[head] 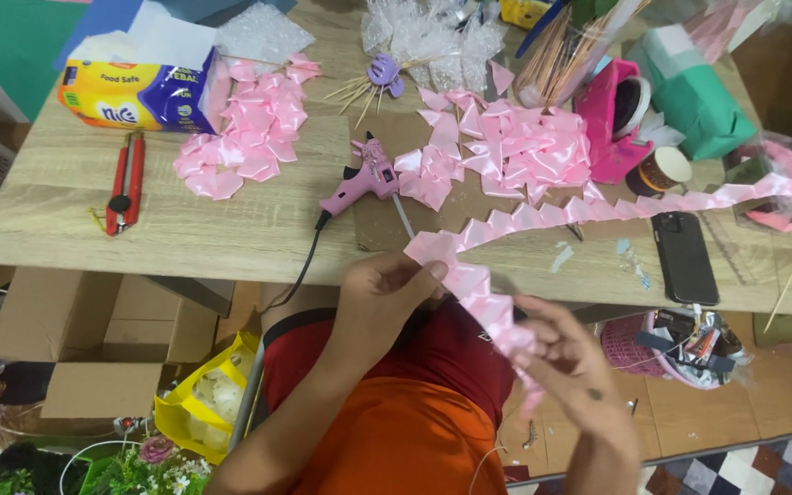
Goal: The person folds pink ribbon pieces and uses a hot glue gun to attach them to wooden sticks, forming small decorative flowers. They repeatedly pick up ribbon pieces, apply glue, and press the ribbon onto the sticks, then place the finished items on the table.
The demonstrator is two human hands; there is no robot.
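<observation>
Both hands, left hand (379, 295) and right hand (568, 362), close their fingers on a folded pink ribbon strip (497, 307) trailing onto the table (231, 229); blue-yellow rectangular tissue package (135, 92) at far left.

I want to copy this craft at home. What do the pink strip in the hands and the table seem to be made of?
Pink strip: likely satin ribbon, glossy, creased into sharp folds. Table: looks like pale wood-grain laminate or wood, matte; which one cannot be told.
</observation>
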